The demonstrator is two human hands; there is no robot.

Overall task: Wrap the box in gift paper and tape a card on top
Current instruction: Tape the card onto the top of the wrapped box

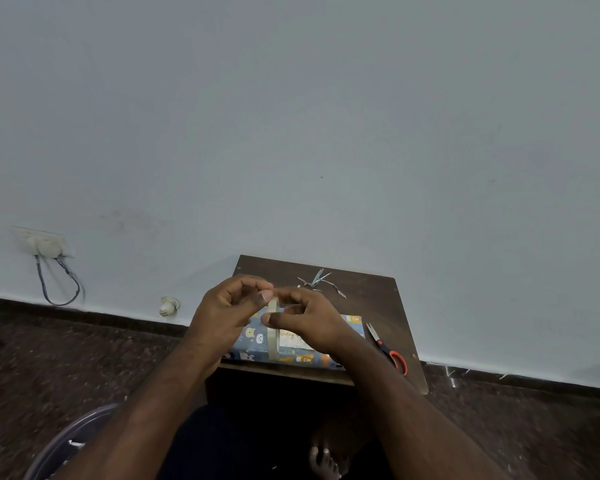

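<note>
The box [253, 339], wrapped in blue paper with cartoon animals, lies on a small dark wooden table [371, 299]. A pale card [291, 339] with gold script rests on its top, partly hidden by my hands. A roll of clear tape [273, 336] stands on edge above the box. My right hand [309, 323] holds the roll, thumb and fingers curled round its upper part. My left hand [229, 310] pinches at the top of the roll with thumb and fingers, where the tape's end would be.
Red-handled scissors [387, 348] lie on the table right of the box. Several thin paper scraps [317, 282] sit at the table's back. A wall stands close behind. A wall socket with cables [47, 251] is at left. A translucent bin [59, 445] is at bottom left.
</note>
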